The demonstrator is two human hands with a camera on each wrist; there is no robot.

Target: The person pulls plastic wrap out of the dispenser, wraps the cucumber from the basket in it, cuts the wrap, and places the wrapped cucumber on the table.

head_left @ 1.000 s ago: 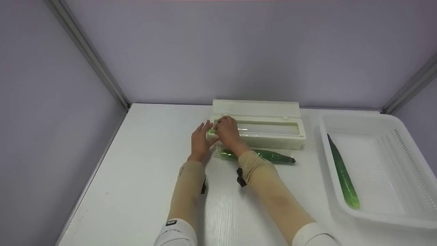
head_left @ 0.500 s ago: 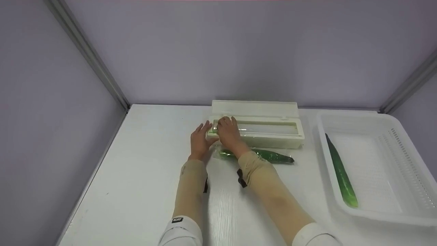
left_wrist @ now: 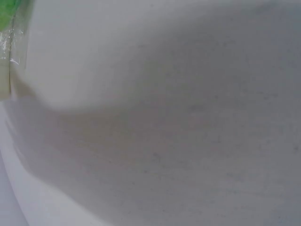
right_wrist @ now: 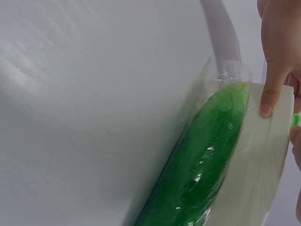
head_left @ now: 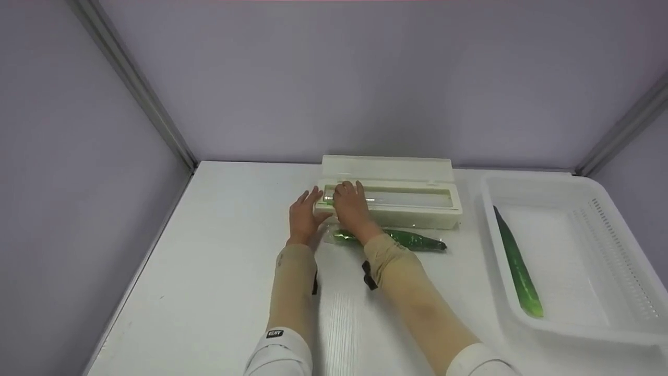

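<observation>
1. The box (head_left: 396,201) sits at the far middle of the table (head_left: 219,261).
2. The wrapped leaf (head_left: 412,239) lies just near of the box.
3. The basket (head_left: 616,324) stands right, holding another leaf (head_left: 516,269).
4. Both hands (head_left: 352,206) rest at the box's left end.

The right hand (head_left: 352,209) hides the wrapped leaf's (head_left: 412,240) middle

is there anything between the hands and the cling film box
Nothing visible. The right hand already rests on the left end of the cling film box, and the left hand touches that end. The wrapped cucumber lies in front, under the right wrist.
</observation>
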